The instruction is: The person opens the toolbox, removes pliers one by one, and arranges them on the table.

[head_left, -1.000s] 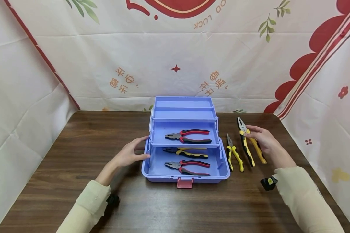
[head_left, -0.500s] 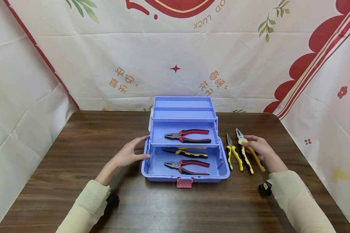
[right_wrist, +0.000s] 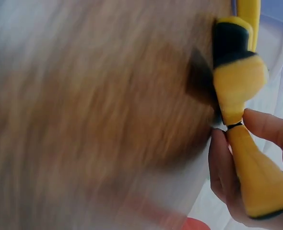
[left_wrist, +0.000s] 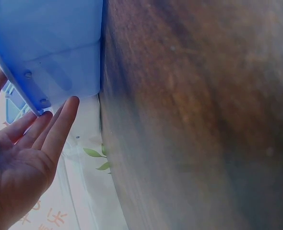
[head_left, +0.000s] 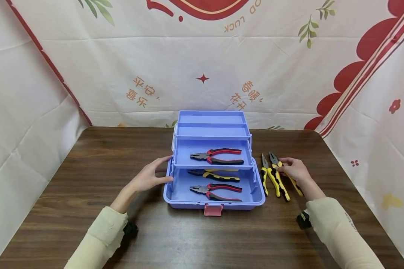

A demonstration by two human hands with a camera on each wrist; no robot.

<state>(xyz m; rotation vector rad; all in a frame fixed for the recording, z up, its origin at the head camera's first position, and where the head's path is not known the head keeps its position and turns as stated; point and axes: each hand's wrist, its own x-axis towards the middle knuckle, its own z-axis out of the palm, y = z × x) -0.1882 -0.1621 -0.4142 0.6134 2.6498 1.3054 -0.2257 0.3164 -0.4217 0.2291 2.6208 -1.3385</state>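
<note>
Rightmost pliers [head_left: 281,183] moved leftward | pinched in right grip [head_left: 295,172] | left grip [head_left: 149,177] outstretched, touching toolbox [head_left: 188,205]

"Where could a hand pass around the toolbox [head_left: 175,205]?"
"Along its front, over the tabletop [head_left: 202,239]; a red clasp [head_left: 213,210] juts out there."
"And at its left?"
"The left hand [head_left: 148,177] touches that side and blocks it; farther left of it there's wide room."
"Its right?"
"Crowded: needle-nose pliers [head_left: 264,182] just beside it, then the right hand [head_left: 296,172] with the yellow-and-black pliers [head_left: 281,182]."
"Down into it?"
"The raised tray [head_left: 181,151] overhangs its rear; its front part can be reached from above."
"Behind it?"
"Tight, with the cloth backdrop [head_left: 202,56] near."
</note>
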